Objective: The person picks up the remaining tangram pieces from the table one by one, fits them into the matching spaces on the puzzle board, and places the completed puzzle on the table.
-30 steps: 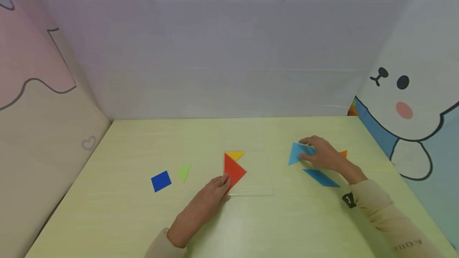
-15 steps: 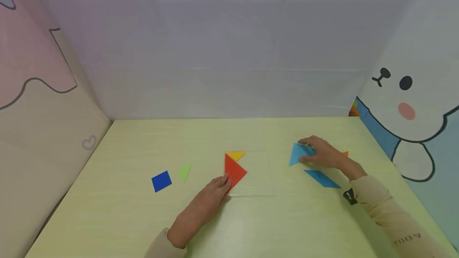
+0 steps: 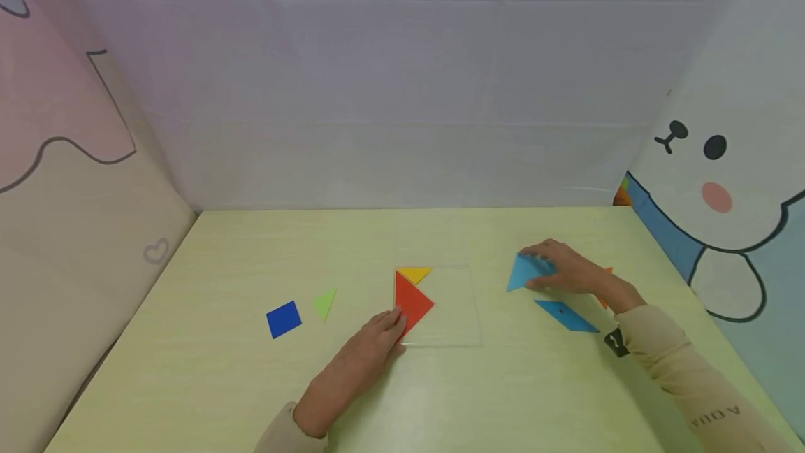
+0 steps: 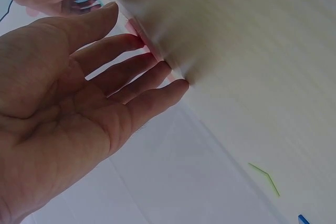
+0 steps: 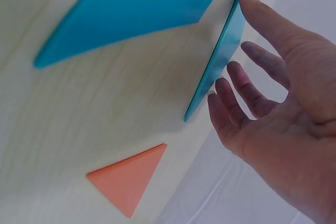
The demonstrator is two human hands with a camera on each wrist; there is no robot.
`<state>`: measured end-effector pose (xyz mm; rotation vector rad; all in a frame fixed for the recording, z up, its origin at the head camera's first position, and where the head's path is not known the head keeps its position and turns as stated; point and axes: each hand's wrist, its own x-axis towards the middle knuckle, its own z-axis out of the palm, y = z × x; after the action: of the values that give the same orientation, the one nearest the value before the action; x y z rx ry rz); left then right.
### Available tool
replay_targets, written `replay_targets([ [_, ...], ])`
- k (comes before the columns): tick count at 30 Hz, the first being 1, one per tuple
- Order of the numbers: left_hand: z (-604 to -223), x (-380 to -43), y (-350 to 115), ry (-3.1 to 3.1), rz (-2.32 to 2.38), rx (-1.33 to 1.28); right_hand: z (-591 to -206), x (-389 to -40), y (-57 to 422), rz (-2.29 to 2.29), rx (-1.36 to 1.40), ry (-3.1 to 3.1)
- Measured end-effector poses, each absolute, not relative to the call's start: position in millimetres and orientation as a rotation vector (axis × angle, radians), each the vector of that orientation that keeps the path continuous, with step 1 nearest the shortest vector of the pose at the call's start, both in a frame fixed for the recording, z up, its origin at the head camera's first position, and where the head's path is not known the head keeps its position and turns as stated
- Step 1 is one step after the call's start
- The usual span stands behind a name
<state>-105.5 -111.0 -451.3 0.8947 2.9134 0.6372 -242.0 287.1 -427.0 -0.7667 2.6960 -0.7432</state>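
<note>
In the head view, my left hand (image 3: 374, 334) rests its fingertips on the large red triangle (image 3: 412, 303), with the fingers extended. The red piece lies in the left side of a clear square tray (image 3: 481, 327). Above it, a yellow triangle (image 3: 415, 274) sits at the tray's top left corner. My right hand (image 3: 564, 268) holds a light blue triangle (image 3: 523, 272) at its edges, thumb on the near side and fingertips on the far side. In the right wrist view, the thumb meets the edge of this light blue triangle (image 5: 223, 51).
A blue parallelogram (image 3: 566, 315) lies just below my right hand, and an orange triangle (image 5: 131, 179) lies behind that wrist. Left of the tray are a light green triangle (image 3: 324, 305) and a dark blue square (image 3: 284, 319). Printed cloth walls enclose the table (image 3: 207, 376).
My right hand has shifted very slightly at the light blue triangle, and more of the orange triangle shows past its wrist. The left hand stays still on the red triangle.
</note>
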Motion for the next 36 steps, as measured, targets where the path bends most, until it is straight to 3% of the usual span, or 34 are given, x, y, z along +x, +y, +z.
replay_targets([
  [36, -453.3, -105.5, -109.8, 2.939, 0.589, 0.892, -429.9, -246.8, 292.1, -0.819, -0.759, 2.691],
])
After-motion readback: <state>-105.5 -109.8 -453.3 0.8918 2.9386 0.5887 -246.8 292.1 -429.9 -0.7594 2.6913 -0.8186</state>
